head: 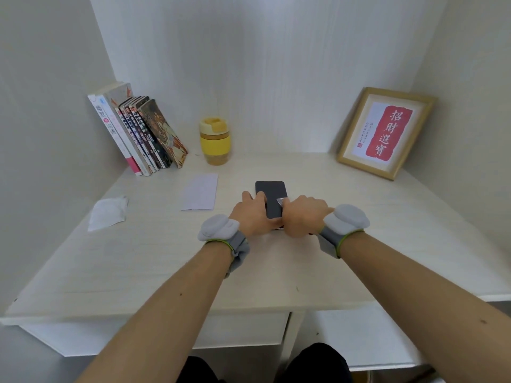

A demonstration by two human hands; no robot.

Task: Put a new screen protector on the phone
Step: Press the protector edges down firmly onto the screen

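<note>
OK, phone (271, 199) lies flat, screen up, mid-desk (359, 244), in front of the yellow cup (214, 140). Left hand (253, 217) grips the phone's left edge, fingers curled round it. Right hand (300, 217) pinches a small silvery piece (280, 201) on the phone's right side; exact finger pose can't tell. White envelope (199, 195) left of phone, crumpled wipe (107, 213) further left.
</note>
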